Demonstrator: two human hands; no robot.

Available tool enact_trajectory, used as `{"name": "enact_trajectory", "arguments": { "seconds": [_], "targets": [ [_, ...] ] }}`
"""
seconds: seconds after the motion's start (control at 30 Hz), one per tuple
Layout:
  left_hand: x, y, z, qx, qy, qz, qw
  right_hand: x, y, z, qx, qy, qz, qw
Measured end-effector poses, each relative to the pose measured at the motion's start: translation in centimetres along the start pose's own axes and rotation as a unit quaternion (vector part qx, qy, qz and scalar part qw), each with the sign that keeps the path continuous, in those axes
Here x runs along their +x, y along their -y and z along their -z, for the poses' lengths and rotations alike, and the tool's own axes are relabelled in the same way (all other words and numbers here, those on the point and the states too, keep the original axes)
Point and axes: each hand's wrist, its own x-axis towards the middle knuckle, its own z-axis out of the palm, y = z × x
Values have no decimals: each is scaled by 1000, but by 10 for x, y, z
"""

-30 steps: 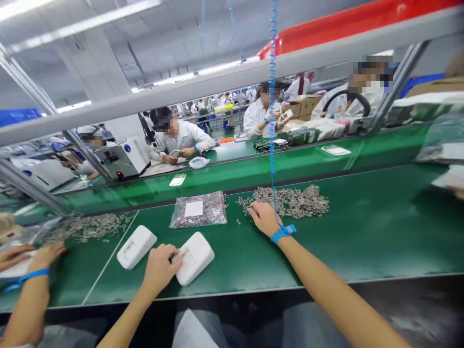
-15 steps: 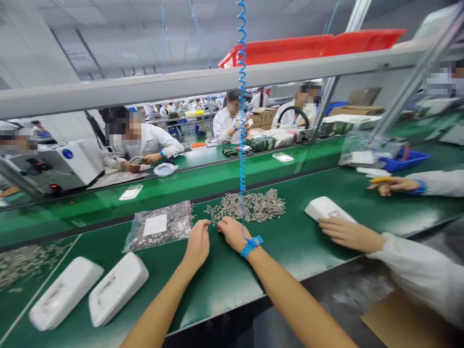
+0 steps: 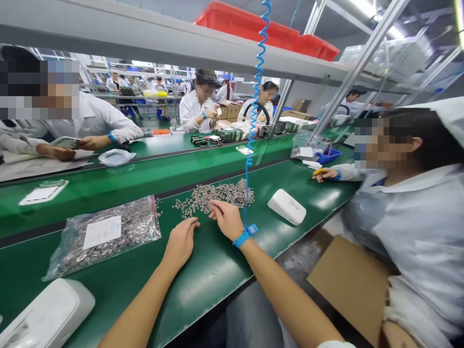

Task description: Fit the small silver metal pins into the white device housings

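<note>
A pile of small grey metal parts (image 3: 217, 192) lies on the green mat (image 3: 203, 275). My right hand (image 3: 226, 218) rests at the pile's near edge, fingers bent together on the parts; what they pinch is too small to see. It wears a blue wrist strap (image 3: 242, 237) on a coiled blue cord (image 3: 254, 111). My left hand (image 3: 181, 241) lies flat on the mat just left of it, fingertips near the pile, holding nothing. A clear bag of the same parts (image 3: 105, 234) lies further left.
One white plastic device (image 3: 287, 206) sits right of the pile and another (image 3: 47, 314) at the bottom left corner. A co-worker in white (image 3: 409, 208) sits close on my right. A cardboard sheet (image 3: 348, 282) lies below the table edge. Other people work across the belt.
The view has swung right. My left hand has left the white device and come up beside my right hand at the pile. The co-worker on the right has come into view.
</note>
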Motion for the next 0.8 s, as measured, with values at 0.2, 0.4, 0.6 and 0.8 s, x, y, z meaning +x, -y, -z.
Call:
{"name": "enact_trajectory", "arguments": {
  "seconds": [0.2, 0.4, 0.6, 0.8],
  "targets": [
    [3, -4, 0, 3, 37, 39, 999, -25, -43, 119, -198, -69, -109, 972],
    [6, -11, 1, 45, 74, 74, 993, -33, -60, 186, -429, -38, -245, 869],
    [3, -19, 1, 94, 92, 60, 989, -25, 2, 103, -389, 105, -173, 899],
    [-3, -27, 3, 114, 51, 3, 992, -10, 60, 45, -239, 228, -110, 938]
  ]
}}
